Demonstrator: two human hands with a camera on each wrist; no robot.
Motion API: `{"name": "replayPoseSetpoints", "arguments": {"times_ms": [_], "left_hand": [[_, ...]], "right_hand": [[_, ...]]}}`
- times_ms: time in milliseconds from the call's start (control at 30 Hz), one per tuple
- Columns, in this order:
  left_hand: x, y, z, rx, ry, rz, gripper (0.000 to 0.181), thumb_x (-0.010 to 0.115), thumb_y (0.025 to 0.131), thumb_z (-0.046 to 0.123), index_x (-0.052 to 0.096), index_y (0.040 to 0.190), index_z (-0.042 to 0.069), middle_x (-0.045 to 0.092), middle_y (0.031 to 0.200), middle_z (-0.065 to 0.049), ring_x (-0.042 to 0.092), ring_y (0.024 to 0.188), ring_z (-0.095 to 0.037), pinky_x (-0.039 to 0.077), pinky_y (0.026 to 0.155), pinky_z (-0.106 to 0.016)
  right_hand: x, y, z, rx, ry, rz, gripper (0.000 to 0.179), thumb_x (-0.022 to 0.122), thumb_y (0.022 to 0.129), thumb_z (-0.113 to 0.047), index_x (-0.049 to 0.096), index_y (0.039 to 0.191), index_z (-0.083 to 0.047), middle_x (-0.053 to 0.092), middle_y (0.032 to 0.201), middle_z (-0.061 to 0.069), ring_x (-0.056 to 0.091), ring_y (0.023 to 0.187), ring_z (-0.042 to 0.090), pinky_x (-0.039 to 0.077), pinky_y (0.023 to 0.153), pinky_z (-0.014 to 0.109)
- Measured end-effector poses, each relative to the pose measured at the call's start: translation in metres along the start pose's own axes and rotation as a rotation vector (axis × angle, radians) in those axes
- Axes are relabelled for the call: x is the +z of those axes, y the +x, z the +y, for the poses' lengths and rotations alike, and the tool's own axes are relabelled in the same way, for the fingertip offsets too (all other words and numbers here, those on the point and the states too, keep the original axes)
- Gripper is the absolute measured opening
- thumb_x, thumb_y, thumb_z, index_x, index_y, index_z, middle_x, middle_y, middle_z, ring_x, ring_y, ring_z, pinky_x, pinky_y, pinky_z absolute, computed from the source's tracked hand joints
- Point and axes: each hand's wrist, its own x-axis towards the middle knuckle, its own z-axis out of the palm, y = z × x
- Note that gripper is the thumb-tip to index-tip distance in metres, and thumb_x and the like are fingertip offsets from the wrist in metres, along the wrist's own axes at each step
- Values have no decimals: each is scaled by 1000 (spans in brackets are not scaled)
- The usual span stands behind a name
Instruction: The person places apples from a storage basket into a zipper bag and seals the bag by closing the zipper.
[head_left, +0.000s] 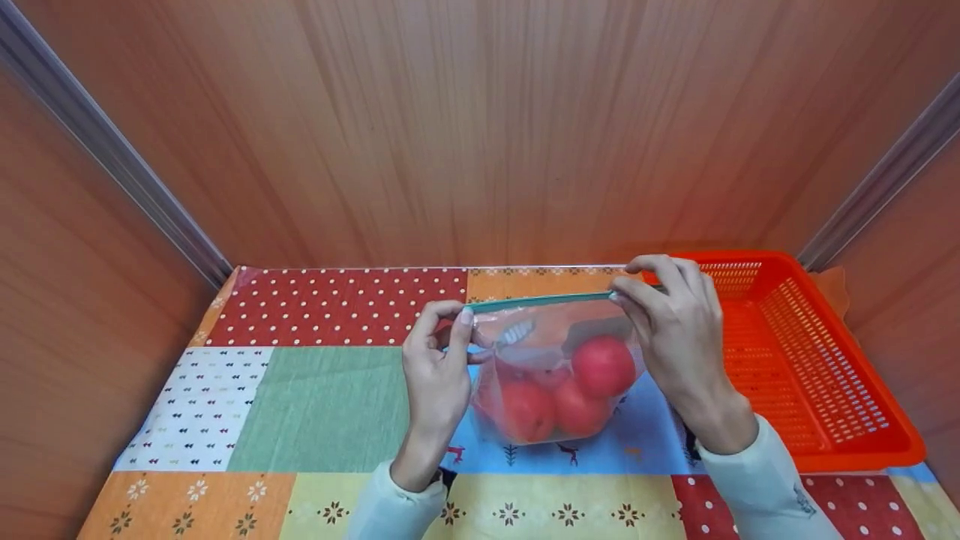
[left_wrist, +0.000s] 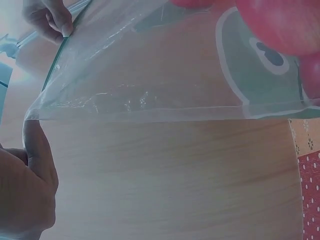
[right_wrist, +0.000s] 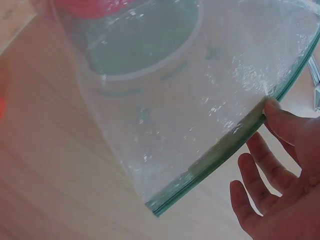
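A clear zip bag (head_left: 555, 319) with a green seal strip (right_wrist: 210, 165) holds several round red fruits (head_left: 525, 409), which look like apples or tomatoes. My left hand (head_left: 439, 367) pinches the bag's top left corner between thumb and fingers; in the left wrist view that hand (left_wrist: 30, 185) is at the end of the strip. Farther right along the strip, my right hand (head_left: 679, 330) pinches the edge with thumb and forefinger. The right wrist view shows the other fingers of this hand (right_wrist: 280, 170) spread loosely below the strip. The bag hangs upright, its bottom near the tablecloth.
An orange-red plastic basket (head_left: 780, 375) with slotted sides stands at the right, close to my right forearm. A patchwork tablecloth (head_left: 322, 409) covers the table. Wood-grain panels (head_left: 465, 135) enclose the back and both sides.
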Motion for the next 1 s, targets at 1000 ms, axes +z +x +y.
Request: {"name": "replayPoseSetpoints", "arguments": {"times_ms": [1000], "left_hand": [[-9,1,-4,-8,-21,5,17,67,102,3,64,118,-4,65,99,-17,69,81,-21,64,68,-33]], "right_hand": [[-25,-13,33,73,-39,9,25,82,87,-1,81,112,-3,67,118,19,56,111,40,43,95,54]]}}
